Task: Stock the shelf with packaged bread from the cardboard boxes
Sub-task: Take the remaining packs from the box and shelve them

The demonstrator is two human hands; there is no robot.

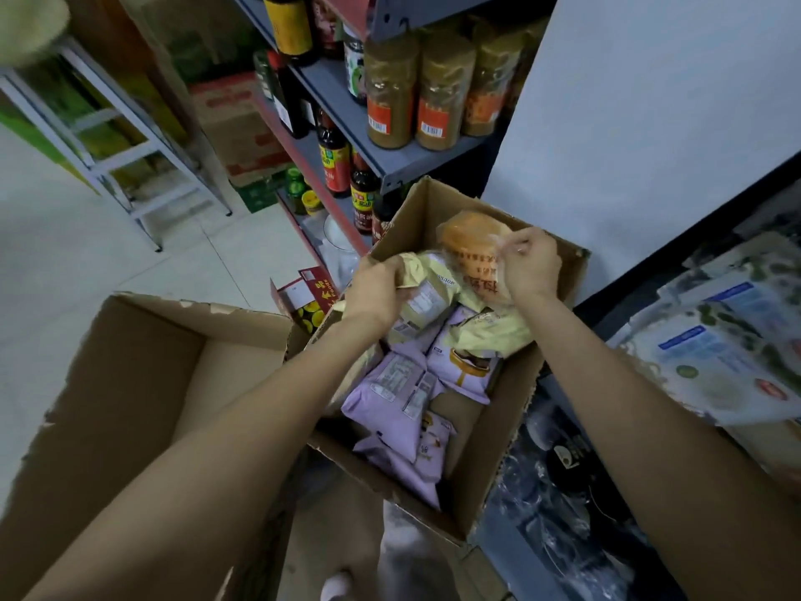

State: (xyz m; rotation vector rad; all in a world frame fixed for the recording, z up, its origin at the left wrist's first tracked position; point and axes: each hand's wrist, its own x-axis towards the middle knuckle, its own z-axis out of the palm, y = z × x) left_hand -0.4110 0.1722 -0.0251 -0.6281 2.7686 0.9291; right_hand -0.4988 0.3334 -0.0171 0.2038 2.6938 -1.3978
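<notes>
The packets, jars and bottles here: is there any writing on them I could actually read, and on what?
"SSOR", upside down and cut off: pale yellow packet gripped by the left hand.
Red characters, too blurred to read: clear bread bag pinched by the right hand.
Purple packets: print too small.
Spice jars: orange labels with barcodes, unreadable.
Sauce bottles: red labels, blurred.

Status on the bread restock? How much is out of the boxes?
Done: the left cardboard box shows no packs in its visible part. In hand: left hand grips a yellow pack, right hand pinches a clear-wrapped orange loaf, both over the right box. Left: several purple packs and more yellow ones remain inside it.
</notes>
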